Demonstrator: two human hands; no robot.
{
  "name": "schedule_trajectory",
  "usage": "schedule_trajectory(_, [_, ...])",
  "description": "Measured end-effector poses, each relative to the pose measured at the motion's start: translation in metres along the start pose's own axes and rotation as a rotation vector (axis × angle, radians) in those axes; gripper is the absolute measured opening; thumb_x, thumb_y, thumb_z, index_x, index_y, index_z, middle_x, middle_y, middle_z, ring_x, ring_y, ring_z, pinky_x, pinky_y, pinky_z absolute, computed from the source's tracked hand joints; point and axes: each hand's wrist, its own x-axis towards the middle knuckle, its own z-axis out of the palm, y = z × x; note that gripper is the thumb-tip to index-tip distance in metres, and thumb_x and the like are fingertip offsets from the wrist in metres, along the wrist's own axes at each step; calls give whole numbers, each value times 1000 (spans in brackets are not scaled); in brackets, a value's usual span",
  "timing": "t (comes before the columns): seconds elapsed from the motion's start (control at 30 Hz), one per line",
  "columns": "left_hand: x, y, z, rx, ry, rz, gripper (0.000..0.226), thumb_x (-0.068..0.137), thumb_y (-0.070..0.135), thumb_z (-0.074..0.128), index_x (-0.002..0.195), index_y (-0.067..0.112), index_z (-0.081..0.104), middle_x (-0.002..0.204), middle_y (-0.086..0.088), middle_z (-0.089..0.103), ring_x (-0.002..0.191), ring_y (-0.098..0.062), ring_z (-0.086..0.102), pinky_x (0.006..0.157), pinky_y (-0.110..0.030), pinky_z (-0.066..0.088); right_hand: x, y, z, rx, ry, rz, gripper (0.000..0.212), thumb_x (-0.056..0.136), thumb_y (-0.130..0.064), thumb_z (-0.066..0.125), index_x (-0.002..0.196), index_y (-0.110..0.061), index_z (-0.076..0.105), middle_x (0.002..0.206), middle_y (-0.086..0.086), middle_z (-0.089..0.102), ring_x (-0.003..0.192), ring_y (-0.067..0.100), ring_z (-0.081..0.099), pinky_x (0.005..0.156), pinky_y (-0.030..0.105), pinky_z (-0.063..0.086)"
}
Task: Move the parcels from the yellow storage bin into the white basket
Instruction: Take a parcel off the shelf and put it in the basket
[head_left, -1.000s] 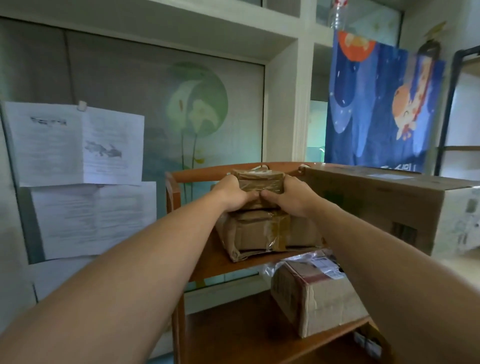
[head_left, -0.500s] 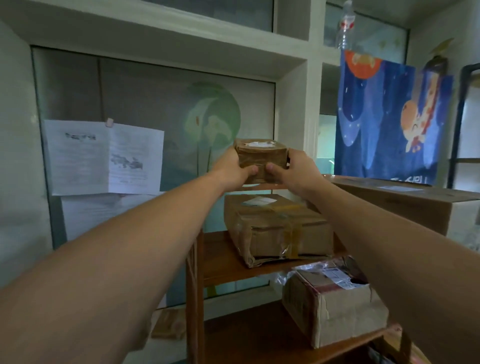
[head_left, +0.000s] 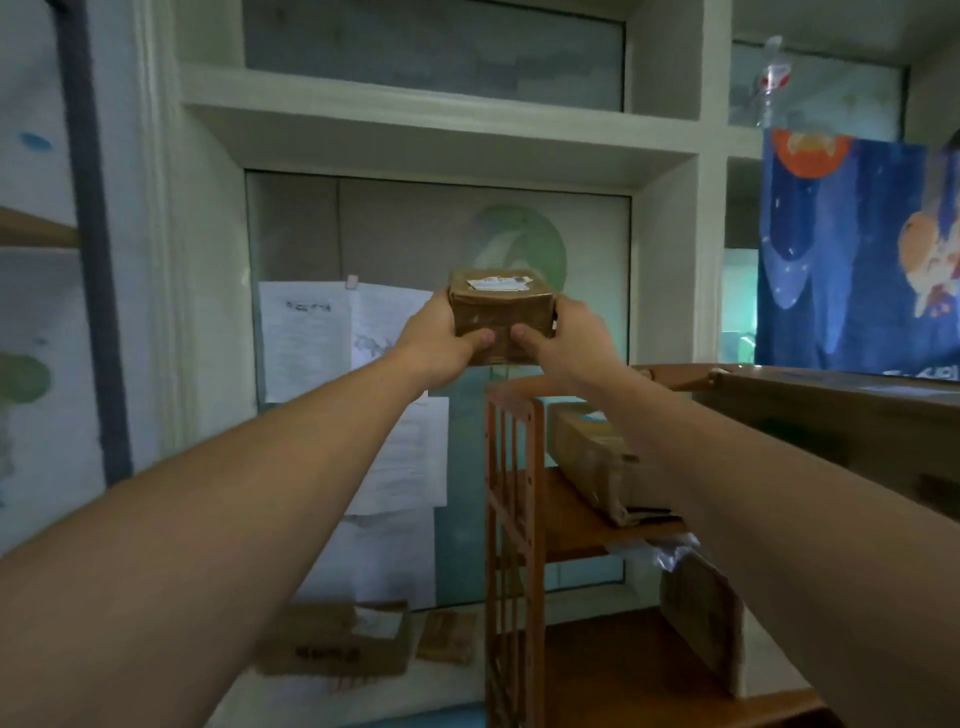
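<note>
Taped brown cardboard parcel (head_left: 501, 317), boxy, between left hand (head_left: 441, 343) and right hand (head_left: 563, 345).

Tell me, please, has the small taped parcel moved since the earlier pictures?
Yes. The small taped parcel has gone up and leftward, off the larger parcel on the wooden shelf.

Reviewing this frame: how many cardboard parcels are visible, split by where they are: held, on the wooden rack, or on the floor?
Held in both hands (left hand, right hand): 1, the small taped parcel.
On the wooden rack: 3, the top box, the middle-shelf parcel and the lower-shelf parcel.
On the floor: 2, a flat parcel and a smaller piece, both blurred.
Total: 6.
</note>
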Motion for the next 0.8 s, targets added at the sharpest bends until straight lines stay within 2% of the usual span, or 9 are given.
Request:
schedule_trajectory(0.23, [-43, -42, -69, 72, -18, -89, 56, 93, 27, 72, 143, 24, 46, 137, 1, 62, 127, -23, 57, 106, -35, 45, -32, -53, 56, -12, -77, -2, 38, 99, -31, 63, 133, -16, 58, 126, 4, 67, 118, 25, 61, 99, 35, 47])
schedule_trajectory(0.43, [-78, -58, -121, 97, 1, -115, 58, 94, 26, 71, 145, 24, 44, 141, 0, 60, 132, -23, 54, 113, -43, 43, -57, -98, 89, -29, -107, -29, 37, 97, -32, 65, 131, -18, 60, 123, 5, 69, 113, 26, 64, 98, 40, 52])
schedule_trajectory(0.63, [-114, -55, -146, 56, 10, -129, 60, 96, 23, 68, 148, 25, 39, 145, -2, 56, 135, -26, 52, 115, -48, 42, -83, -124, 103, 17, -99, -9, 41, 96, -31, 67, 133, -18, 58, 125, 4, 69, 114, 26, 64, 100, 43, 53])
schedule_trajectory(0.8, [-143, -53, -157, 88, 2, -157, 61, 96, 24, 68, 149, 22, 38, 144, -3, 56, 134, -25, 52, 115, -45, 42, -105, -135, 106, 53, -155, 9, 42, 97, -30, 66, 136, -17, 56, 128, 5, 67, 116, 26, 63, 97, 37, 49])
